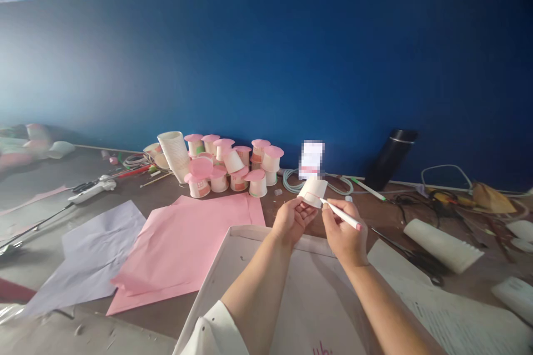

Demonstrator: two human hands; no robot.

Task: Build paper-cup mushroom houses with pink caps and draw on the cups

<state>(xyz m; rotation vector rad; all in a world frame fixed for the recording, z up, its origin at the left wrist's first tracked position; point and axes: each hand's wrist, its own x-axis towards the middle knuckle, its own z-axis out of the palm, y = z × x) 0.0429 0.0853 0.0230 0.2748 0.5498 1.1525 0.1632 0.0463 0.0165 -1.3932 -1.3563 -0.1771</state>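
Note:
My left hand (293, 219) is closed around a small white paper cup (314, 190), held tilted above the table. A thin pink line runs round the cup near its rim. My right hand (343, 233) grips a white pen with a pink end (341, 214), and the pen's tip touches the cup's side. Both hands hover over the far edge of a shallow white cardboard tray (233, 266).
Pink paper sheets (187, 244) and a pale lilac sheet (95, 244) lie to the left. Several cups with pink lids (233, 169) and a cup stack (175, 154) stand by the blue wall. Scissors (416, 258), a lying cup stack (443, 245), cables and a black flask (391, 158) are right.

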